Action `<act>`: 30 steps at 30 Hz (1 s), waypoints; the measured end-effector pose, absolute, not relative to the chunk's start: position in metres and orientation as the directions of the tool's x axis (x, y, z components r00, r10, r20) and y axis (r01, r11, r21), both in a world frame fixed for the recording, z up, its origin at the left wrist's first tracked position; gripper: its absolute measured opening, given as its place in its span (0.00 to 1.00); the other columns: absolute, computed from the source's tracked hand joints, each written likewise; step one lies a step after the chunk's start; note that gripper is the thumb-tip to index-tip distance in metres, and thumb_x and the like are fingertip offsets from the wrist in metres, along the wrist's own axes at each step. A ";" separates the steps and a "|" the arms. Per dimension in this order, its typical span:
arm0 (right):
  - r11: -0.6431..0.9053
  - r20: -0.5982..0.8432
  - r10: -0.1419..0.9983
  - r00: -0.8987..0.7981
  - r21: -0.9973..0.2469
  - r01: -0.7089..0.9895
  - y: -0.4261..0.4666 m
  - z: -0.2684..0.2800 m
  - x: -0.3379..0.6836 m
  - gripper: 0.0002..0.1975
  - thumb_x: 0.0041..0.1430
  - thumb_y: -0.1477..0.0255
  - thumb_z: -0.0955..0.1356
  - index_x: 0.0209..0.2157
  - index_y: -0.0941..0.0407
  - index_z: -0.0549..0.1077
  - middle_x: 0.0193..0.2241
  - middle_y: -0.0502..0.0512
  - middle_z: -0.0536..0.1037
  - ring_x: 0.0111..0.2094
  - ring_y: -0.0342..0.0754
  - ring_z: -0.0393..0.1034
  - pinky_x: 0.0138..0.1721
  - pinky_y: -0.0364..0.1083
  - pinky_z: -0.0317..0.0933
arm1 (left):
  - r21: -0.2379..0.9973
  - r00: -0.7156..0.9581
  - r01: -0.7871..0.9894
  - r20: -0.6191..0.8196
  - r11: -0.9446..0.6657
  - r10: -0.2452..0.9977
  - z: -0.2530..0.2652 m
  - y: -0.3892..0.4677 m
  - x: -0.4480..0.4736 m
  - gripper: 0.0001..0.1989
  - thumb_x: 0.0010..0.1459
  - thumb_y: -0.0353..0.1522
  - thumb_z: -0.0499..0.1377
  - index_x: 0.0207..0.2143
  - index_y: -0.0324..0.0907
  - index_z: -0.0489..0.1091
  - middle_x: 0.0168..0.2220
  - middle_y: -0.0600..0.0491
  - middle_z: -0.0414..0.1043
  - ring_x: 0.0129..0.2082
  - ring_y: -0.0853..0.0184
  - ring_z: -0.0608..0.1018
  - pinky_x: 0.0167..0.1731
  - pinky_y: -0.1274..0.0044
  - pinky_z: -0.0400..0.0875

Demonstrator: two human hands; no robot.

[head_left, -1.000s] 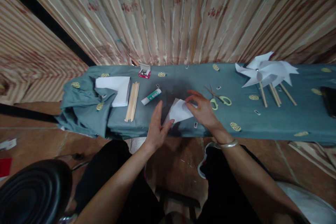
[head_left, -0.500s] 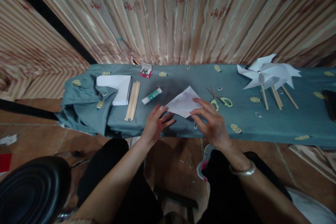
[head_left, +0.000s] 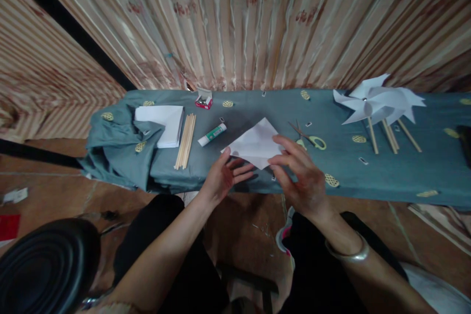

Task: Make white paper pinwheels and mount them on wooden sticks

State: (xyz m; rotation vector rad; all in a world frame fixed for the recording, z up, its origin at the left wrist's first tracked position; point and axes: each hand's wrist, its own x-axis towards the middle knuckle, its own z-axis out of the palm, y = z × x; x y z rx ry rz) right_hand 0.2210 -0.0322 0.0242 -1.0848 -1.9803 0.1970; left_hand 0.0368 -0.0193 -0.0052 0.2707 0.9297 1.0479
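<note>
A white sheet of paper [head_left: 255, 141], creased and turned corner-up, is held between my two hands just above the cloth. My left hand [head_left: 222, 174] pinches its left corner between thumb and fingers, the other fingers stretched beneath the sheet. On the right edge, the thumb and fingers of my right hand [head_left: 298, 169] grip the paper. Behind the right fingers lie scissors [head_left: 311, 139] with light green handles, one handle partly covered. A green and white glue stick [head_left: 212, 135] rests to the left of the paper.
Wooden sticks [head_left: 185, 141] lie beside a stack of white paper [head_left: 171, 125] on the left. A small red box [head_left: 203, 98] stands open at the back. Several paper pinwheels [head_left: 375, 100] on sticks lie right. Blue-green cloth [head_left: 346, 152] covers the narrow table; a black round stool [head_left: 47, 265] stands lower left.
The paper has tilted and opened out a little, its lower corner now nearer me. My left fingers have spread further beneath it, and my right hand has shifted slightly right.
</note>
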 end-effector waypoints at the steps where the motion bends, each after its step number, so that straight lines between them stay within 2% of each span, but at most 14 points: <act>1: 0.640 0.604 0.736 -0.304 -0.476 0.604 -0.034 0.024 0.217 0.07 0.62 0.79 0.64 0.37 0.55 0.72 0.55 0.62 0.72 0.58 0.53 0.65 0.54 0.55 0.67 | 0.581 0.175 -0.633 -0.536 0.512 0.826 -0.006 -0.018 0.037 0.12 0.60 0.37 0.58 0.42 0.38 0.70 0.37 0.46 0.76 0.34 0.60 0.82 0.41 0.66 0.78; 4: 0.683 0.600 0.706 -0.376 -0.436 0.586 -0.038 0.020 0.211 0.07 0.62 0.79 0.64 0.39 0.56 0.73 0.56 0.63 0.71 0.60 0.54 0.63 0.56 0.56 0.64 | 0.581 0.081 -0.687 -0.534 0.435 0.841 -0.007 -0.009 0.033 0.07 0.59 0.26 0.57 0.41 0.36 0.72 0.35 0.50 0.79 0.30 0.67 0.81 0.41 0.72 0.78; 6: 0.665 0.603 0.717 -0.350 -0.441 0.603 -0.039 0.017 0.210 0.08 0.61 0.77 0.65 0.41 0.56 0.73 0.55 0.64 0.72 0.59 0.55 0.64 0.56 0.57 0.64 | 0.598 -0.015 -0.720 -0.520 0.351 0.854 -0.006 -0.003 0.028 0.06 0.59 0.23 0.57 0.38 0.36 0.72 0.32 0.52 0.79 0.29 0.70 0.80 0.42 0.74 0.77; 9: 0.562 0.560 0.796 -0.230 -0.541 0.625 -0.038 0.015 0.214 0.06 0.61 0.73 0.66 0.38 0.56 0.75 0.45 0.61 0.78 0.48 0.52 0.73 0.49 0.53 0.68 | 0.612 -0.107 -0.749 -0.487 0.252 0.867 -0.002 0.003 0.020 0.06 0.59 0.23 0.57 0.37 0.36 0.72 0.31 0.52 0.79 0.31 0.69 0.81 0.45 0.74 0.76; 12: 0.327 0.306 0.942 -0.136 -0.754 0.570 -0.032 0.010 0.216 0.10 0.60 0.65 0.67 0.29 0.55 0.76 0.31 0.54 0.80 0.33 0.48 0.75 0.37 0.48 0.69 | 0.609 -0.132 -0.768 -0.452 0.197 0.882 0.000 0.004 0.019 0.09 0.59 0.22 0.57 0.42 0.36 0.72 0.34 0.51 0.80 0.38 0.67 0.81 0.49 0.73 0.75; 14: 0.088 0.046 0.993 -0.108 -0.898 0.430 -0.025 0.004 0.212 0.14 0.56 0.58 0.68 0.29 0.54 0.76 0.28 0.52 0.80 0.29 0.47 0.74 0.32 0.47 0.67 | 0.612 -0.117 -0.765 -0.436 0.199 0.892 0.000 0.003 0.022 0.10 0.58 0.23 0.58 0.43 0.36 0.72 0.36 0.49 0.80 0.40 0.66 0.81 0.50 0.72 0.74; 15: -0.025 -0.059 0.993 -0.102 -0.953 0.303 -0.021 0.001 0.209 0.17 0.53 0.55 0.69 0.29 0.55 0.76 0.28 0.52 0.80 0.29 0.48 0.74 0.32 0.46 0.67 | 0.616 -0.103 -0.760 -0.429 0.207 0.897 0.000 0.002 0.024 0.11 0.57 0.23 0.59 0.44 0.36 0.72 0.37 0.49 0.80 0.41 0.65 0.81 0.50 0.71 0.74; 17: -0.235 -0.239 0.964 -0.112 -0.971 0.049 -0.014 -0.005 0.200 0.21 0.47 0.51 0.71 0.31 0.55 0.77 0.30 0.54 0.82 0.30 0.49 0.75 0.32 0.47 0.68 | 0.624 -0.069 -0.747 -0.416 0.229 0.907 -0.001 -0.001 0.029 0.12 0.56 0.24 0.61 0.44 0.36 0.72 0.38 0.48 0.80 0.43 0.62 0.81 0.51 0.69 0.74; 19: -0.332 -0.322 0.943 -0.090 -0.932 -0.144 -0.010 -0.009 0.191 0.22 0.43 0.53 0.74 0.34 0.56 0.78 0.34 0.55 0.83 0.33 0.50 0.75 0.36 0.48 0.68 | 0.636 -0.041 -0.731 -0.404 0.248 0.914 -0.002 -0.003 0.033 0.12 0.54 0.25 0.63 0.43 0.36 0.73 0.39 0.46 0.80 0.44 0.60 0.81 0.51 0.67 0.74; 22: -0.314 -0.316 0.948 -0.039 -0.909 -0.273 -0.008 -0.012 0.179 0.22 0.39 0.59 0.77 0.35 0.57 0.79 0.35 0.55 0.83 0.35 0.50 0.75 0.40 0.49 0.68 | 0.654 -0.021 -0.703 -0.413 0.281 0.910 -0.003 -0.004 0.035 0.12 0.52 0.25 0.64 0.41 0.35 0.74 0.38 0.46 0.80 0.43 0.59 0.81 0.49 0.67 0.75; 25: -0.274 -0.274 0.961 -0.036 -0.924 -0.267 -0.006 -0.014 0.174 0.22 0.39 0.60 0.77 0.36 0.57 0.79 0.34 0.54 0.83 0.34 0.49 0.75 0.40 0.49 0.68 | 0.662 -0.030 -0.695 -0.417 0.281 0.908 -0.002 -0.003 0.034 0.12 0.51 0.26 0.64 0.40 0.34 0.74 0.36 0.47 0.80 0.40 0.60 0.81 0.48 0.67 0.75; 28: -0.261 -0.256 0.965 -0.055 -0.955 -0.143 0.000 -0.015 0.183 0.21 0.45 0.54 0.74 0.34 0.57 0.79 0.32 0.55 0.83 0.30 0.47 0.74 0.34 0.46 0.67 | 0.664 -0.064 -0.711 -0.391 0.233 0.918 0.000 0.000 0.032 0.11 0.51 0.27 0.65 0.39 0.36 0.73 0.36 0.48 0.80 0.41 0.61 0.81 0.49 0.67 0.74; 30: -0.212 -0.212 0.977 -0.013 -0.977 0.023 0.007 -0.015 0.203 0.24 0.51 0.48 0.68 0.30 0.57 0.78 0.29 0.56 0.82 0.28 0.48 0.73 0.30 0.46 0.66 | 0.665 -0.098 -0.717 -0.389 0.206 0.916 0.001 0.001 0.031 0.10 0.52 0.27 0.65 0.39 0.37 0.73 0.36 0.49 0.80 0.40 0.62 0.81 0.49 0.68 0.74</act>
